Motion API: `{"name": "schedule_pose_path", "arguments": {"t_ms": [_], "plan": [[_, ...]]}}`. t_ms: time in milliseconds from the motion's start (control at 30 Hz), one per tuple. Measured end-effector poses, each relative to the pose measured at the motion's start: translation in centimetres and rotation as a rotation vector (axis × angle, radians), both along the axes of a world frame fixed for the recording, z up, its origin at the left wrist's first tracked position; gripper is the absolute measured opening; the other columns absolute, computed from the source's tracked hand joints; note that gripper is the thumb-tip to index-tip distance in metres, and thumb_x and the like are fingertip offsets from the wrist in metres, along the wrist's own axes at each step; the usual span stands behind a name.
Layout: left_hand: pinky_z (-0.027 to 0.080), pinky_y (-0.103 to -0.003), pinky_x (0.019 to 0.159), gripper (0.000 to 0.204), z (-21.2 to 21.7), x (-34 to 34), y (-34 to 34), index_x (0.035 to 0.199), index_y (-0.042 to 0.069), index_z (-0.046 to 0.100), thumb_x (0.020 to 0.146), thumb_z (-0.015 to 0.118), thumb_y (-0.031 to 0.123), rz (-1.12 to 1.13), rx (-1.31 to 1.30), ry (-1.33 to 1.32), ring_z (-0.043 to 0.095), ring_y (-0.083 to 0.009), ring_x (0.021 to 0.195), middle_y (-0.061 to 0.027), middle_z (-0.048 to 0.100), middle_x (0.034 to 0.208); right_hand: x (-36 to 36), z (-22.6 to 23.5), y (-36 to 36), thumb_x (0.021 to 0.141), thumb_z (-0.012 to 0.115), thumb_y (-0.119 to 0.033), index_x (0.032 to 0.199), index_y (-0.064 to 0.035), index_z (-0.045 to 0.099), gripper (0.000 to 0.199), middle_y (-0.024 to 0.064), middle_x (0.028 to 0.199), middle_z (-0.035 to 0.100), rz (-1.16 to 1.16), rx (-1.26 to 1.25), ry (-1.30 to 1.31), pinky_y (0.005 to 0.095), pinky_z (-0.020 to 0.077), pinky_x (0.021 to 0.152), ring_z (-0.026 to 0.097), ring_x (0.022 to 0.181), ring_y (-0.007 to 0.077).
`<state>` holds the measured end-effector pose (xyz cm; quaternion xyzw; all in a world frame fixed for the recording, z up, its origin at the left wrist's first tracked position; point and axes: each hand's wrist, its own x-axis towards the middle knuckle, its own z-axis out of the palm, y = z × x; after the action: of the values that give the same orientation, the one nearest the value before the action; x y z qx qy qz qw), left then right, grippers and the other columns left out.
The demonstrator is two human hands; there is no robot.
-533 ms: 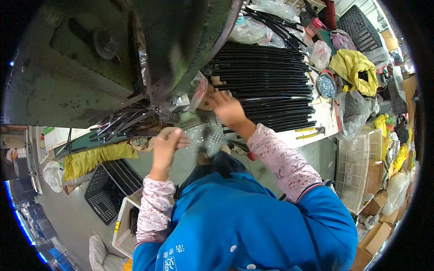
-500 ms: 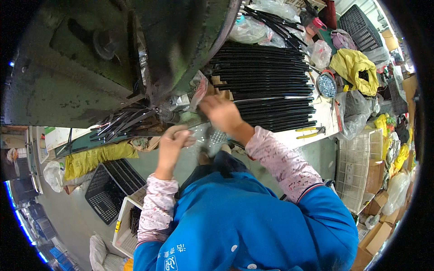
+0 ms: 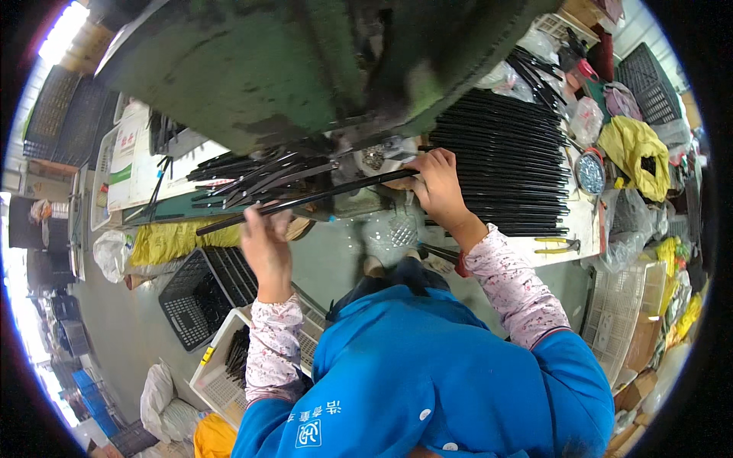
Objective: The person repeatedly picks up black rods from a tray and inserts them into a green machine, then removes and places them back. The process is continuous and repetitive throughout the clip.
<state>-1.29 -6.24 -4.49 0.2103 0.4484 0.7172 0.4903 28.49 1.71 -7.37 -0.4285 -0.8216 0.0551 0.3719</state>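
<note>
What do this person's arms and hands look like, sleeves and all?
Both hands, left hand and right hand, are bare, with no gloves. The forearms wear pale pink sleeve covers with a small dark speckled print. Above them is a bright blue jacket with white markings.

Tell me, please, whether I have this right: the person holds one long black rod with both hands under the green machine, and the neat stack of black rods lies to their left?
Not quite. The head view shows the stack of black rods on the person's right, beyond the right hand. The rest holds: both hands, the left hand too, grip the long black rod under the green machine.
</note>
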Motion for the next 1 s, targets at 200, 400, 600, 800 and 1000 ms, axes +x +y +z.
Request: {"name": "schedule_pose_path", "arguments": {"t_ms": [200,400,600,800,1000], "plan": [[0.056,-0.035,0.087,0.021,1.7,3.7,0.8,0.113,-0.001,0.053,0.095,0.056,0.009,-0.234,0.011,-0.097,0.067,-0.0284,0.097,-0.0173,0.064,0.106,-4.6,1.9,0.5,0.079,0.068,-0.009,0.101,-0.0054,0.058,0.025,0.0110,0.097,0.064,0.059,0.117,0.029,0.0399,0.0457,0.076,0.061,0.085,0.0325],[0.059,-0.029,0.067,0.027,2.9,3.5,2.8,0.100,-0.001,0.056,0.091,0.066,0.021,-0.107,-0.100,-0.045,0.069,-0.0249,0.077,-0.0152,0.066,0.087,-6.1,3.2,1.7,0.076,0.074,-0.014,0.101,-0.0099,0.067,0.026,0.0146,0.101,0.065,-0.021,0.039,0.054,0.0443,0.0427,0.088,0.054,0.102,0.0377],[0.055,-0.027,0.056,0.035,3.8,3.0,3.7,0.093,-0.002,0.058,0.090,0.067,0.031,-0.139,-0.278,-0.087,0.067,-0.0221,0.064,-0.0108,0.063,0.075,-6.4,3.6,2.2,0.078,0.072,-0.013,0.097,-0.0069,0.066,0.021,0.0113,0.103,0.066,-0.026,0.039,0.108,0.0420,0.0435,0.085,0.057,0.098,0.0329],[0.050,-0.026,0.049,0.053,4.8,1.4,3.4,0.077,-0.003,0.059,0.096,0.051,0.046,-0.874,-0.343,-0.093,0.064,-0.0196,0.055,-0.0104,0.059,0.059,-6.4,3.2,3.9,0.081,0.068,-0.007,0.101,-0.0024,0.062,0.021,0.0099,0.104,0.066,0.137,-0.080,0.256,0.0392,0.0476,0.081,0.061,0.092,0.0316],[0.049,-0.035,0.061,0.038,5.4,-3.1,10.7,0.088,-0.007,0.061,0.087,0.067,0.031,-0.420,0.325,1.521,0.062,-0.0208,0.063,-0.0102,0.066,0.072,-4.4,-1.5,3.9,0.086,0.064,-0.008,0.106,-0.0016,0.058,0.021,0.0118,0.102,0.066,0.000,-0.350,0.628,0.0349,0.0473,0.080,0.061,0.090,0.0302]]}}
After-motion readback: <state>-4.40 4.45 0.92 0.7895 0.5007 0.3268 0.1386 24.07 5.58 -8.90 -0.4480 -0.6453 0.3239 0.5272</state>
